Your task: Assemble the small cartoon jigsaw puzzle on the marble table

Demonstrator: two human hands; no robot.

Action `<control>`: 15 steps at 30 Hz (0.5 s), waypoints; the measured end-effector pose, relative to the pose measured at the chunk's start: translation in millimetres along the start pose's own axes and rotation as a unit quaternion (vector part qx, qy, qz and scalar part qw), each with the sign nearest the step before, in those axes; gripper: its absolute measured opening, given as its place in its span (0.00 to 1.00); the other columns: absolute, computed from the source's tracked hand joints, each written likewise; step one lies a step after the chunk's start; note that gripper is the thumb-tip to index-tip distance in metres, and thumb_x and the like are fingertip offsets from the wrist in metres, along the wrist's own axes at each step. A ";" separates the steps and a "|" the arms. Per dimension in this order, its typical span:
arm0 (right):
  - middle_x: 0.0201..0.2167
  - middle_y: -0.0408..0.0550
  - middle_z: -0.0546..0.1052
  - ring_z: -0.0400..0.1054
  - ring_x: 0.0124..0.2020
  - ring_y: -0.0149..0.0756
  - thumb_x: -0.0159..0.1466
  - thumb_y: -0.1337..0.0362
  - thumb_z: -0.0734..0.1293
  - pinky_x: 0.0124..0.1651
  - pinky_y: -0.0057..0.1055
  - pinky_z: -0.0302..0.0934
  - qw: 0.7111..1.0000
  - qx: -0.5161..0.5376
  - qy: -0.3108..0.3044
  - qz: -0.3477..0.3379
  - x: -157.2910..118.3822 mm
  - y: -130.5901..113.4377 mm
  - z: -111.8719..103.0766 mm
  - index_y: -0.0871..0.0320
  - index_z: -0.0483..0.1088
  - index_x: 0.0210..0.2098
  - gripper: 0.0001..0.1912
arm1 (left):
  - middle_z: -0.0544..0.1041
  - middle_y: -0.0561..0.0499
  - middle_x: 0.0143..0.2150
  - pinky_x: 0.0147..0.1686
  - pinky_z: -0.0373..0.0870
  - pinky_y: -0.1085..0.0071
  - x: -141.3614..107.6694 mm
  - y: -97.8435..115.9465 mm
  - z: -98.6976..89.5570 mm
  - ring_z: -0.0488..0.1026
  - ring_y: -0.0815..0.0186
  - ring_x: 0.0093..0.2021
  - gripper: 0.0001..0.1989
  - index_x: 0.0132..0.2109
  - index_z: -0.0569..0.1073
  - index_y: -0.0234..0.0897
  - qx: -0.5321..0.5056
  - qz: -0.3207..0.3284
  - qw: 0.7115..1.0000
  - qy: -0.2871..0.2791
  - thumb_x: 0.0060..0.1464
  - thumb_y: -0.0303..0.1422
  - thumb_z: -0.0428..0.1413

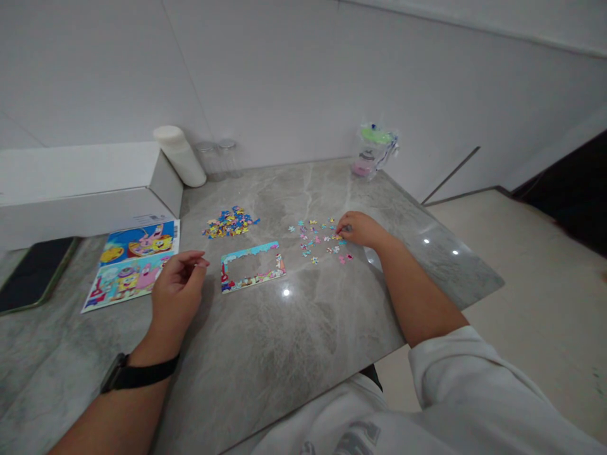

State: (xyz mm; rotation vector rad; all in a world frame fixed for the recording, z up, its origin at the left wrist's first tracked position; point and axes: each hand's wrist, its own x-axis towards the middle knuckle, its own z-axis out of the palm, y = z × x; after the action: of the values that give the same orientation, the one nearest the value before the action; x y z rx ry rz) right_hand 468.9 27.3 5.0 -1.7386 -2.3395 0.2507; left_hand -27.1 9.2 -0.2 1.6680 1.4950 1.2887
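Note:
A partly assembled jigsaw puzzle (226, 285) lies in the middle of the table, its border joined into a rectangle around a bare centre. To its left my left hand (179, 284) hovers half curled, thumb and fingers apart, holding nothing, beside a cartoon picture sheet (124, 282). Loose puzzle pieces (317, 240) are spread out right of the border. At their right edge my right hand (359, 229) pinches its fingertips together low over the table, on what looks like a puzzle piece, mostly hidden. Behind the border sits a heap of blue and yellow puzzle pieces (231, 222).
A phone (35, 273) lies at the far left, before a long white box (80, 183). A white bottle (181, 157) leans against the box, near two clear glasses (228, 159). A clear plastic bag (374, 151) stands at the back right. The table (294, 354) ends at the right.

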 end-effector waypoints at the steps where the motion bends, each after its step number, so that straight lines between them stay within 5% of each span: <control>1: 0.43 0.50 0.83 0.75 0.47 0.41 0.64 0.68 0.71 0.55 0.34 0.65 1.000 -0.002 0.001 0.002 0.0 0.0 -1.0 0.53 0.84 0.40 0.09 | 0.80 0.50 0.42 0.43 0.75 0.65 -0.1 -0.4 -0.1 0.78 0.61 0.41 0.16 0.51 0.77 0.40 0.002 0.001 1.000 -0.002 0.60 0.42 0.61; 7: 0.45 0.52 0.82 0.75 0.47 0.42 0.64 0.62 0.75 0.54 0.34 0.65 1.000 0.025 -0.009 -0.011 -0.9 -9.5 -4.4 0.54 0.84 0.41 0.07 | 0.80 0.49 0.43 0.45 0.75 0.64 -1.7 1.4 0.7 0.78 0.61 0.42 0.17 0.51 0.78 0.39 0.006 0.003 1.000 -0.006 0.60 0.43 0.61; 15: 0.40 0.48 0.82 0.75 0.42 0.37 0.63 0.68 0.72 0.48 0.30 0.64 0.997 0.072 -0.016 0.036 -1.5 -17.9 -10.9 0.56 0.81 0.38 0.05 | 0.81 0.50 0.42 0.46 0.76 0.62 -2.5 7.1 1.5 0.79 0.59 0.43 0.16 0.49 0.78 0.41 0.004 -0.006 1.000 -0.008 0.58 0.43 0.61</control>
State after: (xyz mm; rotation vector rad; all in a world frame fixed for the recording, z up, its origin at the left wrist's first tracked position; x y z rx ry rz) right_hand 455.8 20.8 20.1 -1.7636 -2.2223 0.4515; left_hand -22.5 5.5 4.8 1.6685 1.5010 1.2601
